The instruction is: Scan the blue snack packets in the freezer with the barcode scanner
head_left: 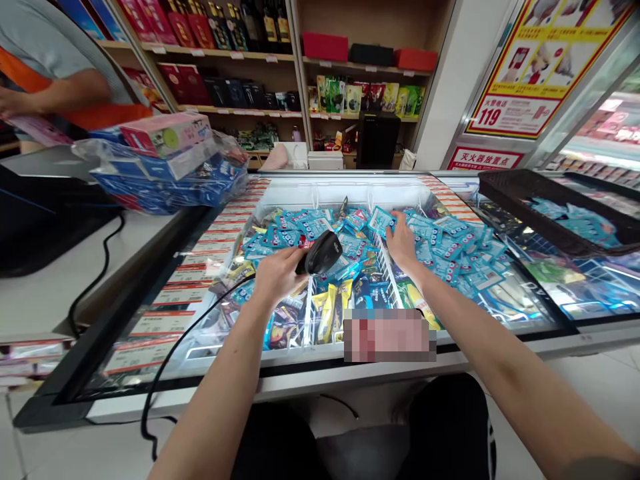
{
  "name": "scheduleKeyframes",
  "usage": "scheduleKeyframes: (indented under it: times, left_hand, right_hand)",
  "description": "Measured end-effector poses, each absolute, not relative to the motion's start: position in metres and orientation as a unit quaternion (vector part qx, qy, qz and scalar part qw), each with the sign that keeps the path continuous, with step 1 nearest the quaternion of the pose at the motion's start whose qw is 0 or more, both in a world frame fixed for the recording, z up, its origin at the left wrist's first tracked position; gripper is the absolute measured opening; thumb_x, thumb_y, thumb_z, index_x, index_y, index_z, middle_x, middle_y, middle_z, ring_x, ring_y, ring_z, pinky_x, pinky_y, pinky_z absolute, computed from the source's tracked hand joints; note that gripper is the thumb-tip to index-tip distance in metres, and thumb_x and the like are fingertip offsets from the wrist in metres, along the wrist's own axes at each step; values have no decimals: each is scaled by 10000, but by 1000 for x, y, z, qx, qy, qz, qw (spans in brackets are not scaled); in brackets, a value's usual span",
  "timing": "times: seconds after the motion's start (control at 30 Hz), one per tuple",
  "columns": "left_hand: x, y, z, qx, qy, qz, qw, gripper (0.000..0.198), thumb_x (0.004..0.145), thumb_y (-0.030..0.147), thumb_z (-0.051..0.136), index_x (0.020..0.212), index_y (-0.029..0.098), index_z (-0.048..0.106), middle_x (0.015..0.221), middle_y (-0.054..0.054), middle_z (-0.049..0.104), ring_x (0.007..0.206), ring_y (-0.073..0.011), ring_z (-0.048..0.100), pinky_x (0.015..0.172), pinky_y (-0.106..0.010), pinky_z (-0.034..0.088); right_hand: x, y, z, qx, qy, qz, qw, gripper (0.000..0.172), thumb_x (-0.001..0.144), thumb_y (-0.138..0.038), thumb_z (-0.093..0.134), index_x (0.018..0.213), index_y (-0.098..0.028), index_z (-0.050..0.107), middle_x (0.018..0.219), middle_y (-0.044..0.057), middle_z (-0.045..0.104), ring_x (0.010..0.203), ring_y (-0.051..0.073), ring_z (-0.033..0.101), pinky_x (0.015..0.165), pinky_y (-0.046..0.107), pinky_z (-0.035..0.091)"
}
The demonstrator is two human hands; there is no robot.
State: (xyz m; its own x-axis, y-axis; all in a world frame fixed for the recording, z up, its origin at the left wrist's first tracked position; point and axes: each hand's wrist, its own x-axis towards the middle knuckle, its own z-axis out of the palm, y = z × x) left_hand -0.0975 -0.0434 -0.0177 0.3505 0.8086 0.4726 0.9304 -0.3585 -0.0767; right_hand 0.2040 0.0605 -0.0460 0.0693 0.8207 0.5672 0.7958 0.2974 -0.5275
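My left hand [281,273] is wrapped round the handle of a black barcode scanner [324,253], whose head points right over the freezer. A black cord trails from it toward me. With its fingers bent, my right hand [401,241] grips the edge of a flat blue packet [381,220]; part of the packet is hidden by the fingers. Many similar blue packets [450,250] lie spread in a loose layer on the freezer's glass top [520,297], on both sides of my hands. Through the glass, yellow wrapped ice creams [327,313] show between white wire dividers.
A dark basket [560,213] with more blue packets stands at the right. At the left are plastic-wrapped boxes [165,163] and a co-worker in an orange garment [80,120]. Price labels [210,257] line the freezer's left side. Stocked shelves [225,53] rise behind.
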Motion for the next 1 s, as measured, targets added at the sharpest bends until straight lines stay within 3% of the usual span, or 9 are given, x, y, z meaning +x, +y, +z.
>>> scheduleKeyframes:
  times: [0.17, 0.27, 0.43, 0.53, 0.63, 0.77, 1.0]
  left_hand:
    - [-91, -46, -15, -797, -552, -170, 177, 347, 745, 322, 528, 1072, 217, 579, 934, -69, 651, 833, -226, 610, 594, -287, 397]
    - [-89, -46, -13, -802, -549, -153, 178, 351, 760, 357, 524, 1079, 216, 572, 954, -70, 653, 835, -231, 612, 591, -293, 398]
    - [-86, -42, 0, -803, -554, -129, 176, 361, 774, 374, 502, 1095, 220, 563, 985, -57, 656, 852, -224, 619, 594, -290, 405]
    - [-83, -35, 15, -791, -578, -120, 164, 329, 791, 426, 466, 1029, 231, 584, 963, -46, 663, 836, -221, 625, 585, -282, 401]
    - [-75, -27, 25, -776, -601, -121, 146, 324, 783, 470, 468, 970, 237, 594, 927, -35, 672, 811, -218, 628, 570, -274, 392]
    - [-63, -21, 20, -760, -618, -151, 137, 305, 780, 464, 481, 931, 224, 594, 923, -39, 674, 826, -223, 626, 566, -273, 382]
    - [-67, -23, -3, -792, -583, -129, 127, 314, 795, 439, 462, 1003, 237, 581, 927, -38, 662, 842, -226, 618, 572, -276, 387]
  right_hand:
    - [208, 42, -37, -603, -694, -121, 373, 350, 855, -276, 446, 1178, -160, 511, 1212, 153, 491, 1132, 310, 392, 915, 469, 328]
    - [196, 37, -36, -558, -759, -104, 320, 315, 892, -343, 405, 1103, -205, 594, 1133, 117, 545, 1084, 283, 422, 908, 445, 332]
    - [178, 43, -48, -494, -829, -28, 261, 434, 844, -522, 460, 1109, -207, 597, 1024, 112, 581, 1053, 261, 461, 919, 423, 347]
    - [179, 48, -53, -481, -824, 35, 297, 496, 734, -585, 580, 1051, -204, 597, 997, 106, 583, 1048, 274, 476, 918, 444, 357]
    - [186, 47, -53, -488, -784, 120, 364, 513, 676, -560, 646, 1046, -219, 549, 950, 73, 590, 892, 245, 540, 824, 431, 419]
    - [194, 46, -53, -508, -722, 197, 426, 472, 709, -485, 633, 1086, -244, 482, 648, -30, 527, 572, 183, 508, 633, 373, 443]
    - [195, 53, -61, -520, -688, 205, 463, 382, 768, -428, 565, 1079, -230, 464, 606, -46, 469, 533, 161, 472, 583, 328, 409]
